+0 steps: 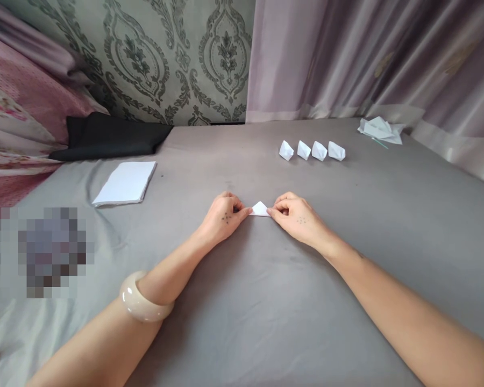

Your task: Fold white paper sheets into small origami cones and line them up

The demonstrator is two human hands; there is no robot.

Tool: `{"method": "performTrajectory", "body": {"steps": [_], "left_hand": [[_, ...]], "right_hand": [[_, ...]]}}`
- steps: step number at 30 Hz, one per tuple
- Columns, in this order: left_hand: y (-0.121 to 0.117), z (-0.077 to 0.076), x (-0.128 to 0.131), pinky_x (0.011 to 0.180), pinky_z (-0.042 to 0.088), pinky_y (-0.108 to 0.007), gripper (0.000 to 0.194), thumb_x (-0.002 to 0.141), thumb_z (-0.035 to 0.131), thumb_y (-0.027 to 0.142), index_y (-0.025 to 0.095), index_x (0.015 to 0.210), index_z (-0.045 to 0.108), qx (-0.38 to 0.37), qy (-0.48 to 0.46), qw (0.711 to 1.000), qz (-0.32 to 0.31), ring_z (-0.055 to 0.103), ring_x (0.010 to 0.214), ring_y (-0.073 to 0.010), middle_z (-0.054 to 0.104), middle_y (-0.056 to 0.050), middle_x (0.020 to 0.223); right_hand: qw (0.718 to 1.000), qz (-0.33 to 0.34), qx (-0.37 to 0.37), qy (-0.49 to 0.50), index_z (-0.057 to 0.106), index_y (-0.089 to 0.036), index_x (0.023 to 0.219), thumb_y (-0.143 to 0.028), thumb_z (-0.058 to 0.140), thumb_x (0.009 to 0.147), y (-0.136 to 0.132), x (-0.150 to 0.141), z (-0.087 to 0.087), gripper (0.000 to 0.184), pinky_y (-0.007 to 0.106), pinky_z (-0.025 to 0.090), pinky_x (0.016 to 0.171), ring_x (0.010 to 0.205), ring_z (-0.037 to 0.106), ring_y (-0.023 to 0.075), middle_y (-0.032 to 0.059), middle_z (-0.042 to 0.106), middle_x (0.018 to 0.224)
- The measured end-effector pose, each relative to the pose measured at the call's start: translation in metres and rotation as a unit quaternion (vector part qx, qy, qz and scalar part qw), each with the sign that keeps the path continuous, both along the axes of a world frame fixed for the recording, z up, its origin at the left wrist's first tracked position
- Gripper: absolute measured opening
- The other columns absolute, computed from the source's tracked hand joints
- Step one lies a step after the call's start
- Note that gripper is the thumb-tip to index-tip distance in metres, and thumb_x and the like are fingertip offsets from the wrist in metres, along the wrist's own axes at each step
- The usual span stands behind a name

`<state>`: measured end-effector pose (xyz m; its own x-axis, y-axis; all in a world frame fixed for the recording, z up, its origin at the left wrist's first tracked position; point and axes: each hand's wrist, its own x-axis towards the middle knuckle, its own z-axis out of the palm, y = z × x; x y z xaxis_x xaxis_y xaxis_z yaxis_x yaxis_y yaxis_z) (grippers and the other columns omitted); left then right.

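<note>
A small folded white paper piece [260,209] lies on the grey sheet [242,301] in front of me. My left hand [222,216] pinches its left corner with curled fingers. My right hand [295,215] pinches its right corner the same way. Both hands rest on the sheet. A pale bangle [142,299] sits on my left forearm.
Several folded white paper shapes [312,150] stand in a row at the back right. A stack of white sheets [126,183] lies to the left, a black cloth [108,135] behind it. Crumpled paper scraps [379,129] lie by the curtain [371,59].
</note>
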<state>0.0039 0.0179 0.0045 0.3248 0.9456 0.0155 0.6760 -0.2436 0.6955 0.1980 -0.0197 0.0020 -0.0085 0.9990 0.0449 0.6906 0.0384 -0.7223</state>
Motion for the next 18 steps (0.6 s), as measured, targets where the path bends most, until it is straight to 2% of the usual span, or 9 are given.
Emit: {"method": "performTrajectory", "body": {"steps": [9, 18], "left_hand": [[0.004, -0.003, 0.001, 0.07, 0.045, -0.032, 0.022, 0.077, 0.059, 0.034, 0.017, 0.063, 0.062, 0.01, 0.023, 1.0, -0.015, 0.056, 0.076, -0.0186, 0.06, -0.007, 0.09], [0.006, -0.005, -0.001, 0.067, 0.044, -0.031, 0.021, 0.079, 0.059, 0.035, 0.018, 0.068, 0.06, 0.021, 0.049, 0.998, -0.034, 0.053, 0.081, -0.0196, 0.057, -0.007, 0.09]], "right_hand": [[0.999, 0.003, -0.038, -0.011, 0.061, -0.02, 0.054, -0.04, 0.06, 0.077, 0.006, 0.002, 0.003, 0.031, 0.031, 0.04, 0.063, 0.069, 0.055, 0.0151, 0.0036, 0.062, 0.095], [0.999, 0.013, -0.028, -0.02, 0.062, -0.019, 0.053, -0.045, 0.061, 0.075, 0.012, 0.006, -0.003, 0.034, 0.029, 0.037, 0.054, 0.06, 0.051, 0.0121, 0.0035, 0.063, 0.091]]}}
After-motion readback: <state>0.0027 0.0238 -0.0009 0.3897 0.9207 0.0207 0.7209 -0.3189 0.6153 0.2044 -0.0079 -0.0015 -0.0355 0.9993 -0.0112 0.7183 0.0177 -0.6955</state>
